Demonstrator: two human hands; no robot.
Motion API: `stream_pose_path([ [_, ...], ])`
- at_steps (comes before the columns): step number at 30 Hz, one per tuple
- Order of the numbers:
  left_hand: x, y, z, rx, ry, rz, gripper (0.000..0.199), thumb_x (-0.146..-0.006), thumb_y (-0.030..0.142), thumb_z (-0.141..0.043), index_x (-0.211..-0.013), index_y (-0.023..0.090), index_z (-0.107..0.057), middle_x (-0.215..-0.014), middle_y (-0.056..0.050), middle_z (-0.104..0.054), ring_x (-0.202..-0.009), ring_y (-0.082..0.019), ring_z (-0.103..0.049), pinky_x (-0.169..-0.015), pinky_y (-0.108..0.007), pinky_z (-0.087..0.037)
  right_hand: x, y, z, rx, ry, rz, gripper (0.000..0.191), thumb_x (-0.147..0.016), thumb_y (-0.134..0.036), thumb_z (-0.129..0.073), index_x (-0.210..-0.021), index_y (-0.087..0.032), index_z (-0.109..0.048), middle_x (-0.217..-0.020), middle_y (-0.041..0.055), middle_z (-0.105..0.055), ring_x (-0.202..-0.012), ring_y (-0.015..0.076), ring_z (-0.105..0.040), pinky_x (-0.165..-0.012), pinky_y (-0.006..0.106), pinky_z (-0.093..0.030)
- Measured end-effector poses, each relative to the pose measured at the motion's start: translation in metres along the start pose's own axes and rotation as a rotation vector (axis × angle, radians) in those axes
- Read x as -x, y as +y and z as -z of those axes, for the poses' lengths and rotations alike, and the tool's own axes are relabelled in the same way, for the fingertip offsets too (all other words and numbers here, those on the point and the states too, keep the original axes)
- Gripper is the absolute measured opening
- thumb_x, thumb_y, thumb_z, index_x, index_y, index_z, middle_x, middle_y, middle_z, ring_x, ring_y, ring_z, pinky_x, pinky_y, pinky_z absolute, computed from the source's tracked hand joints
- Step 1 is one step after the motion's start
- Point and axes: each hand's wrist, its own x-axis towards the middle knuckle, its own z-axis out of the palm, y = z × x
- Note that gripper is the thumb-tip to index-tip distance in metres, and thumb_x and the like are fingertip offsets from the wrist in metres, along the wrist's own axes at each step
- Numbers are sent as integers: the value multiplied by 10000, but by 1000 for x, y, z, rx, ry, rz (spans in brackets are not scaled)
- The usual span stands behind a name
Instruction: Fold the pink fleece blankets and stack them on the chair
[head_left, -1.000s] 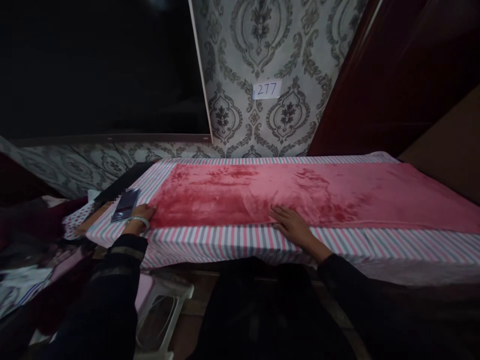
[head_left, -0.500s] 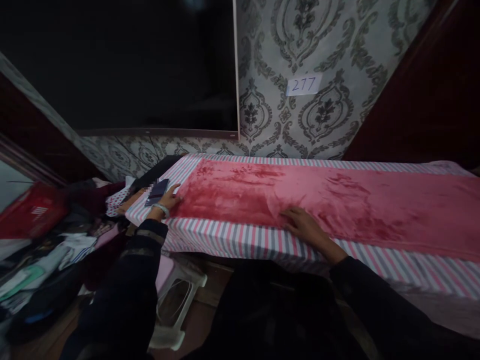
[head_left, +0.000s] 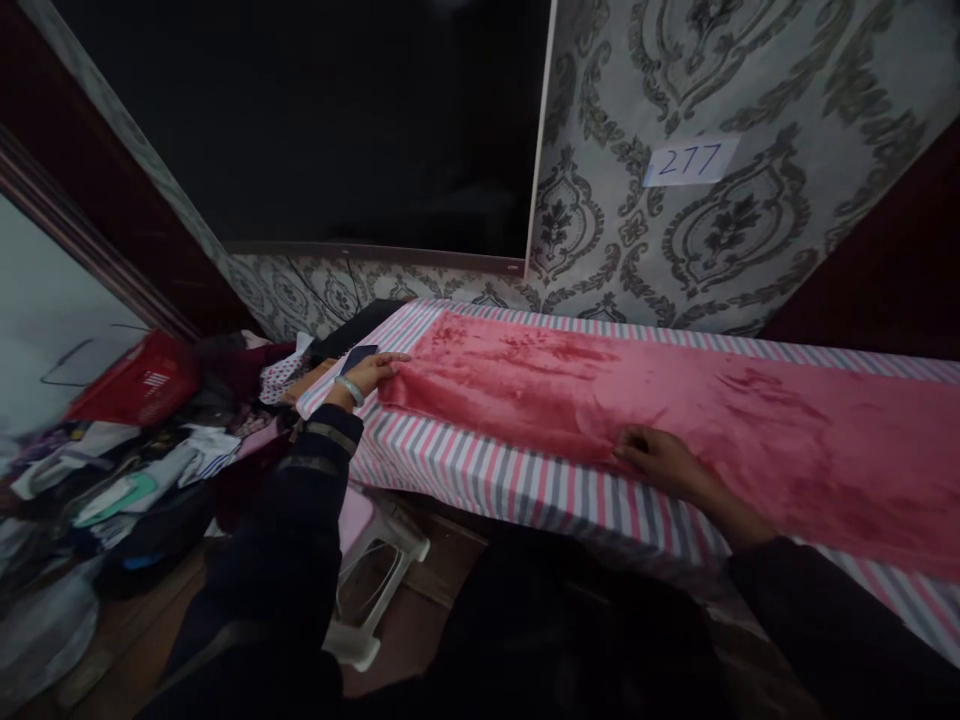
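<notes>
Patterned wallpaper (head_left: 634, 228) backs a striped sheet (head_left: 480, 468); the pink cloth (head_left: 525, 380) lies on it from centre to right of the frame. The left hand (head_left: 367, 374) touches its left end, grip unclear; the right hand (head_left: 660, 460) pinches the near edge. It looks soft, light and floppy, best held by its corners.

Cloth (head_left: 517, 385) on sheet (head_left: 480, 465), phone (head_left: 360, 357) left; stool (head_left: 409, 542) in front

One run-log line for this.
left hand: red cloth, left end | right hand: red cloth, near edge | striped cloth: underneath | dark phone: beside left hand
</notes>
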Motion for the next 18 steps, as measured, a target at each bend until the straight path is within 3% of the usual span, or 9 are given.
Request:
stream_pose_path([
  [5,-6,7,8,-77,-107,28,458,-484,304,-863,-917,173,-794,-826,-22,-737,-789,-190,-655,-728,-268,-536,0,-5,8,179,31,33,251,-840,-344,-533,-933,-217,-729,-860,59,-743,-783,220,-665,-700,305,-498],
  [8,-5,6,9,-109,-188,57,470,-506,270,-845,-964,177,-789,-900,-36,-754,-852,-206,-673,-771,-281,-540,-1,-12,8,430,-21,170,253,-866,-265,-503,-860,-218,-752,-894,87,-741,-866,232,-666,-788,321,-490],
  [12,5,2,5,-231,-324,73,486,-507,230,-804,-991,195,-787,-997,-49,-761,-973,-238,-673,-831,-293,-526,-3,-19,8,556,-34,240,292,-906,-233,-458,-777,-208,-719,-834,89,-693,-831,217,-638,-758,308,-472],
  [18,23,14,4,-300,-202,-11,384,-554,247,-762,-934,218,-805,-1040,-48,-762,-984,-254,-670,-815,-287,-524,-3,-20,6,472,-53,136,214,-913,-285,-499,-863,-227,-698,-909,72,-725,-798,211,-668,-694,301,-475],
])
